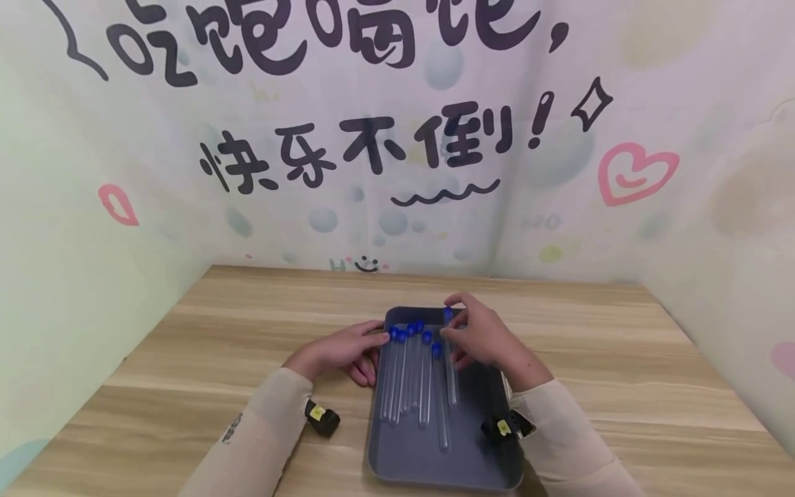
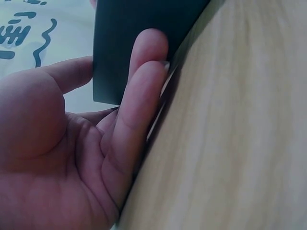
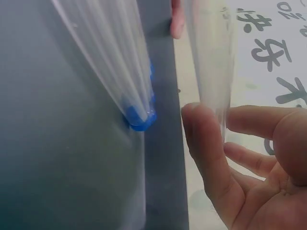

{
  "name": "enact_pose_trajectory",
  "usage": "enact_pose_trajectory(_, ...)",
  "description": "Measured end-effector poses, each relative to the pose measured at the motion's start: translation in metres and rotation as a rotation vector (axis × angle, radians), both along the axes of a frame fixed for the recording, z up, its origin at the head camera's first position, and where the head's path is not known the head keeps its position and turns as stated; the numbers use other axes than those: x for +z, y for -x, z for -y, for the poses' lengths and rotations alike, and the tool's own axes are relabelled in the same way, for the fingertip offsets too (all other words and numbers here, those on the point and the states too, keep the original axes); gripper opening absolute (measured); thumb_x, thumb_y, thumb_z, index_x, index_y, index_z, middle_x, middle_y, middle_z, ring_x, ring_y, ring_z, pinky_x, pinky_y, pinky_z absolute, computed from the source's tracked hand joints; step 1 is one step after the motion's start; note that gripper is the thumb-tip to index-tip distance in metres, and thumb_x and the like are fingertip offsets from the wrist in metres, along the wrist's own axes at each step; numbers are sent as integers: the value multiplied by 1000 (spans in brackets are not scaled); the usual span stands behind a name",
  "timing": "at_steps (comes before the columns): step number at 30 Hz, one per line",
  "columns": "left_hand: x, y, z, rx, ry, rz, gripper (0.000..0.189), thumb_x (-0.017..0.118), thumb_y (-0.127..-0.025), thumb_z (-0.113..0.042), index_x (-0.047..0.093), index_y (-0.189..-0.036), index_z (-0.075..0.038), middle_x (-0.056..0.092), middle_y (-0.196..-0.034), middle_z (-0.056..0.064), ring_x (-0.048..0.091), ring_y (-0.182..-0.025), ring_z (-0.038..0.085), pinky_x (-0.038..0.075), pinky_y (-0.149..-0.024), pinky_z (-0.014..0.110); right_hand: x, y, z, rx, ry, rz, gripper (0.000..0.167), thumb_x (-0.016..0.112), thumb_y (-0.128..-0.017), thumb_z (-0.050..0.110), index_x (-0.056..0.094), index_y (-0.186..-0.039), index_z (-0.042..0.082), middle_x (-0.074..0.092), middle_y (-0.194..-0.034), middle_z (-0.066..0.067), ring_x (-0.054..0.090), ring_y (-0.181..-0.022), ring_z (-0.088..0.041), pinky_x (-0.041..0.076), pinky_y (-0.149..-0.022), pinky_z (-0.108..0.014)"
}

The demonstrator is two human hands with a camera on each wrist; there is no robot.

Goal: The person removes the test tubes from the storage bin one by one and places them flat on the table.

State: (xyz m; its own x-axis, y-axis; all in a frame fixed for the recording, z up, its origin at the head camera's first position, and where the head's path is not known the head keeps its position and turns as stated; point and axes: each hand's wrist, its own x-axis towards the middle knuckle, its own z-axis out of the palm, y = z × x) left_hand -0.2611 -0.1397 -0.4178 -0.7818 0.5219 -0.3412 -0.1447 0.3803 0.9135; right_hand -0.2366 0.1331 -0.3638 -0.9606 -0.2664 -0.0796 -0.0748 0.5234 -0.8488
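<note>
- One capped tube point(image 1: 452, 379) is pinched near its cap between the right hand's point(image 1: 487, 338) fingers, over the tray's point(image 1: 428, 468) far end; a loose pinch could drop it.
- Several other tubes point(image 1: 425, 393) lie left of it in the tray; a swinging lower end could knock them rolling.
- The left hand's point(image 1: 344, 347) fingers rest fairly straight against the outer wall; uneven pressure could slide everything across the desk point(image 1: 211, 386).
</note>
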Motion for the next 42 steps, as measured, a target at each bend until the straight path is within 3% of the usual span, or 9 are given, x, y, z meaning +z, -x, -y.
enact_pose_trajectory(7,-1,0,-4,-6,-14,14,64,45,-106,-43,21,-159,-18,63,-90,13,67,-65,18,61,-58,31,9,-3,-10,-5,31,26,53,62,-97,8,40,-145,13,60,-121,-22,68,-60,-23,63,-59,-46)
enact_pose_trajectory(14,-2,1,-9,-15,-19,2,64,45,-106,-43,22,-159,-18,63,-89,13,68,-65,19,61,-58,31,14,-6,-19,-13,79,-11,54,61,-98,7,39,-146,13,59,-120,-24,68,-59,-23,62,-61,-52)
enact_pose_trajectory(23,-1,2,-7,-20,-7,10,63,44,-106,-42,20,-160,-18,63,-89,13,68,-65,18,62,-58,31,16,-5,-29,-52,97,-40,60,58,-99,8,32,-152,13,55,-128,-27,68,-63,-22,63,-64,-51)
enact_pose_trajectory(32,-1,2,-2,-8,-9,13,64,45,-106,-42,20,-160,-17,63,-90,14,68,-65,19,61,-59,31,19,-10,-47,-63,89,-63,62,58,-100,13,29,-155,15,53,-133,-28,70,-67,-24,64,-60,-42)
enact_pose_trajectory(42,-2,2,2,-4,5,6,64,44,-106,-42,20,-160,-17,63,-90,14,68,-66,19,61,-59,32,15,-18,-64,-50,153,-63,63,57,-101,14,26,-155,14,49,-134,-33,71,-71,-27,64,-61,-45)
